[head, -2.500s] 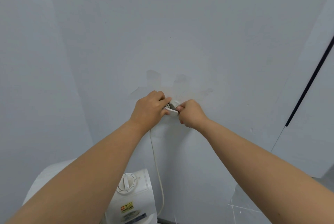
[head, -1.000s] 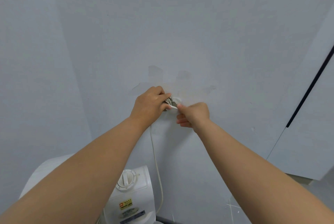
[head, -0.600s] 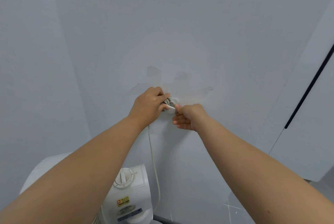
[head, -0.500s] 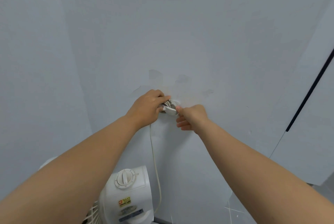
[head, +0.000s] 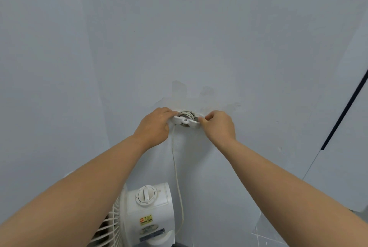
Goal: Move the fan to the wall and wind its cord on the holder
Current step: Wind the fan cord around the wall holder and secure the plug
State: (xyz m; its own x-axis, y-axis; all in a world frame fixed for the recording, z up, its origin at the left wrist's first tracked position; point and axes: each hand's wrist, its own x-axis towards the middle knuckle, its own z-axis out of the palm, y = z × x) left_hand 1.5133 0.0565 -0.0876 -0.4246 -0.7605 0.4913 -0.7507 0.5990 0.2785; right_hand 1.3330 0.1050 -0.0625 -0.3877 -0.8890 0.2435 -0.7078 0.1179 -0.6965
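Observation:
A small white cord holder (head: 186, 120) is fixed to the pale wall at chest height, with several turns of the cord wound behind its flat front bar. My left hand (head: 154, 127) pinches the bar's left end and my right hand (head: 218, 126) pinches its right end. The white cord (head: 177, 175) drops from the holder's left side down the wall to the white fan (head: 147, 214), which stands against the wall below, its dial on top and its grille partly hidden by my left forearm.
A wall corner runs down at the left. A white door panel (head: 350, 147) with a dark vertical strip stands at the right. Patched paint marks show on the wall just above the holder.
The holder's front bar now lies level and in plain sight. My hands have moved apart, one to each end of it. The view has tilted down, showing more of the fan.

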